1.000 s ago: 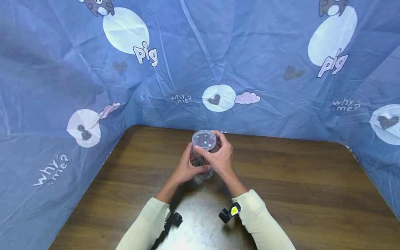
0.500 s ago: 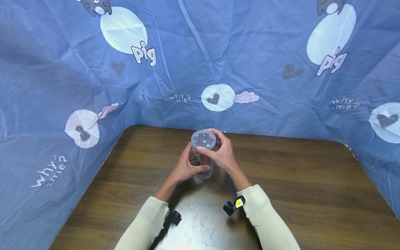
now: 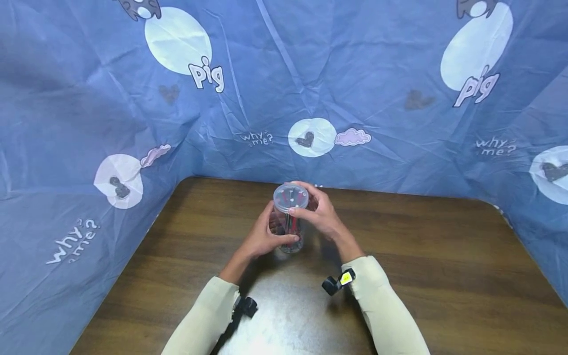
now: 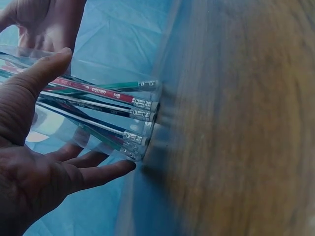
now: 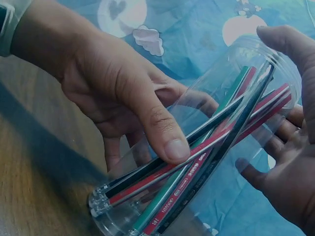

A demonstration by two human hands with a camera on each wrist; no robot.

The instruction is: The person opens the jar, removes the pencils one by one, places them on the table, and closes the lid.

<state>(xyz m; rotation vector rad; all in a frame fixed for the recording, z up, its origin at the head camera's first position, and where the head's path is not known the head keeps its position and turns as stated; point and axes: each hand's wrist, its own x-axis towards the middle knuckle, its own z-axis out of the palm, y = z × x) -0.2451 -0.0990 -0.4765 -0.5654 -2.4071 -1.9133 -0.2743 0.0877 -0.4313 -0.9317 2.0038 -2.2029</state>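
A clear plastic jar (image 3: 291, 229) stands upright on the table, with several red, green and dark pencils (image 5: 211, 142) inside, eraser ends down in the left wrist view. Around the jar's body my left hand (image 3: 262, 237) keeps its grip, thumb across the near side. My right hand (image 3: 323, 214) holds the rim of the clear round lid (image 3: 290, 197), thumb at the near edge and fingers round the far right side. The lid sits on the jar's top. In the right wrist view, the left thumb (image 5: 170, 140) presses the jar wall over the pencils.
The brown wooden table (image 3: 421, 256) extends to both sides of the jar. A blue printed cloth (image 3: 377, 88) hangs behind it and along the left side. Black wrist cameras sit at both cuffs, one at the right sleeve (image 3: 377, 301).
My right hand has turned about the lid, its thumb sliding right along the near rim while the wrist and forearm swing right and away. The left hand and jar stay nearly in place.
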